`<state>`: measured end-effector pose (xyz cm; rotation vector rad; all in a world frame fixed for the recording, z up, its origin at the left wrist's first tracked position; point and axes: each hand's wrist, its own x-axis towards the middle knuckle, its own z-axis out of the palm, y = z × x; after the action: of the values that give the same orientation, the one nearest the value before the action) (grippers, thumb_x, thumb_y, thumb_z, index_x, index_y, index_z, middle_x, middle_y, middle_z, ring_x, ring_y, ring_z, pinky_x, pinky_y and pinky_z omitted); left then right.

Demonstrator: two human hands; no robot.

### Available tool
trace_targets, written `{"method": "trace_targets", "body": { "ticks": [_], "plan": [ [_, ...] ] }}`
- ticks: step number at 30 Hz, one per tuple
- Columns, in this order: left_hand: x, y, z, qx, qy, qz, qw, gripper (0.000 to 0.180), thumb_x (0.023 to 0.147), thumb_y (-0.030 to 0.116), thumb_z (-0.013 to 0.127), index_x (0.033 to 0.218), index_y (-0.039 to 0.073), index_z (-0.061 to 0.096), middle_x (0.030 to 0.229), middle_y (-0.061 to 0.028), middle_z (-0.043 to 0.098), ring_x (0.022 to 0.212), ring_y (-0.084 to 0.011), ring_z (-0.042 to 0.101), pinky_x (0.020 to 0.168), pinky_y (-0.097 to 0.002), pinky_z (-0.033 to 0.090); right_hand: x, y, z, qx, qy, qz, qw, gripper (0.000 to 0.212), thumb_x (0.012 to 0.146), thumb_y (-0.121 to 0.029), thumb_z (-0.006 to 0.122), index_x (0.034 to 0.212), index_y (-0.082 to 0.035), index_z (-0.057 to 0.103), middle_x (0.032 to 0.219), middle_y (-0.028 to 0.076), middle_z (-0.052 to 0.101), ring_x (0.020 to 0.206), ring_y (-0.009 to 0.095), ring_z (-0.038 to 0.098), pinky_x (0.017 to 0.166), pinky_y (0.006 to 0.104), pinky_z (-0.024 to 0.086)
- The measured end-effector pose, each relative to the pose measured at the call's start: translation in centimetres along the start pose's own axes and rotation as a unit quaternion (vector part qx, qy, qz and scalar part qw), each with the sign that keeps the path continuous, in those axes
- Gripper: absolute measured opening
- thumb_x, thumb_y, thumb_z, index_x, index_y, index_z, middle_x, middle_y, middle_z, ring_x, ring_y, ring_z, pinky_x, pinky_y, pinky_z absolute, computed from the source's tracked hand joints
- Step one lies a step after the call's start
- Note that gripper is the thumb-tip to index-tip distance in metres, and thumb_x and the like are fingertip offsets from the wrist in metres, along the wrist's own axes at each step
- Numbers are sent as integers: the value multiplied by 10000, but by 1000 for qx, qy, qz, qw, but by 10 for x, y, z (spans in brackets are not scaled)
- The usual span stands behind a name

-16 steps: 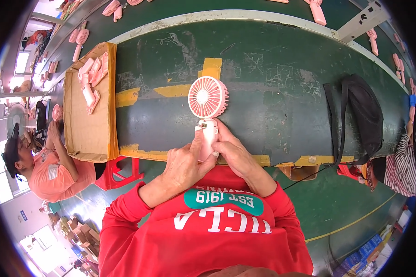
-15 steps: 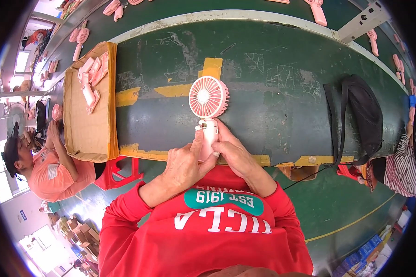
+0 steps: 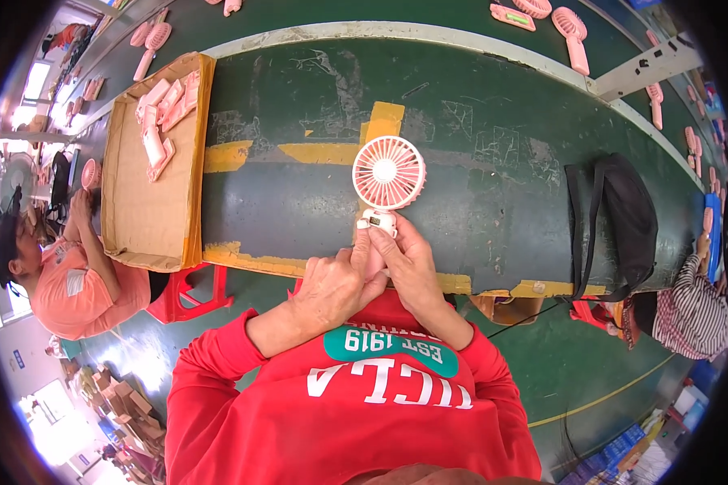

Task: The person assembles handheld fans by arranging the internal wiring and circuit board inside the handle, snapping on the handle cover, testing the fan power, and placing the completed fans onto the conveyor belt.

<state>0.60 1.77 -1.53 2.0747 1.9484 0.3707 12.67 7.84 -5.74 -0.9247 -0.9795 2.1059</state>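
- We hold a pink hand fan [image 3: 389, 172] by its handle, both hands closed around it, its round head pointing away from us and its grille turned up toward our eyes.
- Our left hand [image 3: 330, 288] grips the handle from the left, its index finger stretched up toward the neck.
- Our right hand [image 3: 413, 271] wraps the handle from the right, the thumb laid across its front, just below a small dark window.
- The fan is over the near side of the green table [image 3: 275, 214], just below a strip of yellow tape [image 3: 386, 119].
- To our left we see a cardboard box [image 3: 137, 230] with pink plastic parts [image 3: 155, 145] heaped in its far half.
- To our right lies a black bag [image 3: 627, 222], its straps toward us.
- Beyond the table's pale rail [image 3: 364, 30], more pink fans [image 3: 572, 36] lie scattered.
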Motion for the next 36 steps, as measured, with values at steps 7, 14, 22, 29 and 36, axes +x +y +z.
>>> {"method": "trace_targets", "body": {
  "ticks": [7,14,22,29,36],
  "plan": [
    [10,-19,6,-376,-94,-175,905,480,784,246,670,1103,-49,465,755,-186,618,681,-309,644,603,-358,521,-1,-4,-7,112,-10,-10,994,365,940,-138,470,1269,8,407,1245,142,504,1132,202,505,947,340,426],
    [17,-15,-11,-384,-135,-87,909,426,828,225,595,1105,-64,449,830,-190,639,743,-320,651,662,-378,516,-10,-20,-4,108,-27,-39,993,458,889,-144,567,1278,0,374,1232,186,496,1148,288,501,985,406,401],
    [8,-15,-1,-320,-22,18,947,476,784,228,609,1110,-86,465,732,-209,621,639,-368,624,599,-412,506,-19,-26,3,113,-3,-37,993,422,862,-150,599,1218,1,429,1142,166,551,1077,263,547,933,385,439],
    [7,-16,8,-372,19,13,928,361,792,237,603,975,-64,524,676,-214,601,600,-364,614,541,-415,493,-16,-16,3,123,23,-25,992,386,868,-144,589,1191,7,442,1121,163,563,1053,248,557,914,365,450],
    [16,-27,-1,-528,-139,-125,828,296,854,240,572,929,-41,518,677,-128,610,542,-206,611,509,-313,488,-6,-27,13,84,15,-41,996,324,906,-95,522,1200,1,426,1130,136,572,1036,186,564,891,325,463]
  ]
}}
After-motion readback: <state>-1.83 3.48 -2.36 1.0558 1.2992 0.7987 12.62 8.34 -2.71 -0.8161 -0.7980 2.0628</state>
